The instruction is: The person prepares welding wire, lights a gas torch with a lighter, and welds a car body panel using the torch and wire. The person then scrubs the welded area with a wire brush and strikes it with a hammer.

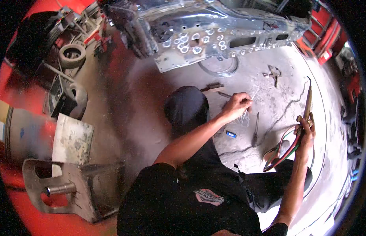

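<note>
To the far left, see a dark open box [67,103] beside worn tyres [72,63]; cannot make out what is inside. Just below, note a pale, stained board [74,137], then a brown moulded piece [98,185] with a metal cylinder [60,189] jutting leftward. Toward the middle, find a large bare-metal body panel [209,23], dotted with pale-ringed marks and cut by dark openings, with a coil of wire [221,74] on the floor near its lower edge. Nearer, spot a brush [213,87]. Just right of it, pinches a thin pale wire [254,95] in the left hand [238,105], thumb and fingers together on it, above the floor. Beneath, see a small blue item [231,134], then a slim pointed tool [256,128]; farther off, a metal clamp [275,74]. To the right, grips a torch [308,98] in the right hand [307,133], fingers closed round its lower end: long, slender, dull brass, aimed away, with a dark bent tip. Looped under that hand, notice red and green hoses [274,160].
</note>
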`<state>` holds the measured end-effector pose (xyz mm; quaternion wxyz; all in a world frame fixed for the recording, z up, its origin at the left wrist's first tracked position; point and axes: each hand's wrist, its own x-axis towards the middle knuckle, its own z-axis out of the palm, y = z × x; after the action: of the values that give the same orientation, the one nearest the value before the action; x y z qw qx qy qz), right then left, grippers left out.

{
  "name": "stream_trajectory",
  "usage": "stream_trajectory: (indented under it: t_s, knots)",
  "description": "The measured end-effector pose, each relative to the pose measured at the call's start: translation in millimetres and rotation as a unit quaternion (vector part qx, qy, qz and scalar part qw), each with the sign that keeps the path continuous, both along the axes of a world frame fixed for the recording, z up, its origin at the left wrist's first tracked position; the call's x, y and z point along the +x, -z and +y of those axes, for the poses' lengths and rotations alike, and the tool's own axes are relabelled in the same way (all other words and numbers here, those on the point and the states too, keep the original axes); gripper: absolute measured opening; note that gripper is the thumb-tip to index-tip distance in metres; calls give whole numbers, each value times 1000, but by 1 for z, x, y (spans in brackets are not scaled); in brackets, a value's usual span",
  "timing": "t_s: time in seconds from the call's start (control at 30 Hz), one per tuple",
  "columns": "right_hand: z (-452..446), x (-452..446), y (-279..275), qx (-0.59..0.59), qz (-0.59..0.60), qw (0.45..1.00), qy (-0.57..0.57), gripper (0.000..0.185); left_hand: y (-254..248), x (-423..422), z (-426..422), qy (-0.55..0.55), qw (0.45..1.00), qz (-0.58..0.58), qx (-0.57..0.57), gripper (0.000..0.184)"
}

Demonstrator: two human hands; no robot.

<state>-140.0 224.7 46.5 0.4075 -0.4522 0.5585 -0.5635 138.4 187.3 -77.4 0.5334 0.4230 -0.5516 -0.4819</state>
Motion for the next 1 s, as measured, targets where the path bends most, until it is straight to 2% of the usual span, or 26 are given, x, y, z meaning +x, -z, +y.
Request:
stream_trajectory:
  t_s: [0.13, 0.2, 0.23, 0.27, 0.33, 0.4, 0.43, 0.47, 0.5, 0.53, 0.57, 0.6, 0.63, 0.73, 0.8, 0.83, 0.87, 0.9, 0.97, 1.0]
  knots:
    - [-17, -9, 1, -9, -19, 1000, -14, 62, 6, -2, 1, 12, 999, -43, 28, 14]
    - [-31, -27, 12, -2, -34, 998, -47, 52, 19, -6, -3, 11, 998, -68, 16, 14]
    - [-38, -33, 19, -2, -35, 998, -42, 50, 21, -8, -5, 24, 995, -80, 62, 13]
    - [-43, -39, 26, 1, -36, 999, -36, 48, 36, -12, -11, 12, 993, -118, 14, 14]
    - [-58, -57, 45, 21, -68, 996, -50, 43, 65, -27, -19, -94, 976, -189, -54, 13]
    - [-63, -53, 49, 43, -58, 997, -27, 36, 103, -23, -41, -71, 959, -273, -28, 14]
    - [-72, -62, 61, 41, -116, 991, -47, 33, 109, -22, -45, -47, 958, -275, 59, 13]
    - [-81, -74, 74, 71, -61, 995, -46, 41, 118, -17, -49, -14, 949, -279, 149, 13]
    - [-82, -80, 90, 47, -96, 993, -38, 43, 171, -9, -62, -11, 947, -301, 112, 16]
    - [-81, -86, 100, 54, -92, 993, -42, 44, 204, -9, -55, -101, 926, -363, -8, 17]
    - [-77, -82, 102, 52, -109, 992, -23, 43, 202, -4, -53, -18, 933, -305, 192, 20]
    - [-75, -84, 106, 71, -114, 991, -26, 44, 203, -6, -44, -58, 903, -387, 178, 20]
    - [-76, -87, 109, 83, -117, 989, -30, 43, 214, -3, -38, -41, 903, -381, 195, 21]
    - [-76, -90, 119, 94, -127, 987, -28, 39, 310, 9, -33, -56, 909, -359, 204, 22]
    - [-77, -88, 112, 88, -126, 988, -23, 37, 339, 13, -40, -55, 890, -433, 130, 23]
    - [-74, -83, 106, 89, -124, 988, -21, 35, 402, 32, -50, -37, 879, -467, 93, 22]
    - [-75, -83, 105, 92, -121, 988, -21, 34, 439, 44, -54, -21, 865, -498, 55, 21]
    - [-78, -84, 108, 91, -126, 988, -20, 32, 421, 44, -59, 2, 902, -309, 303, 24]
    - [-78, -79, 103, 93, -117, 988, -25, 31, 392, 46, -60, -118, 906, -190, 359, 35]
    - [-80, -78, 100, 96, -115, 988, -28, 31, 391, 51, -59, -149, 901, -228, 337, 37]
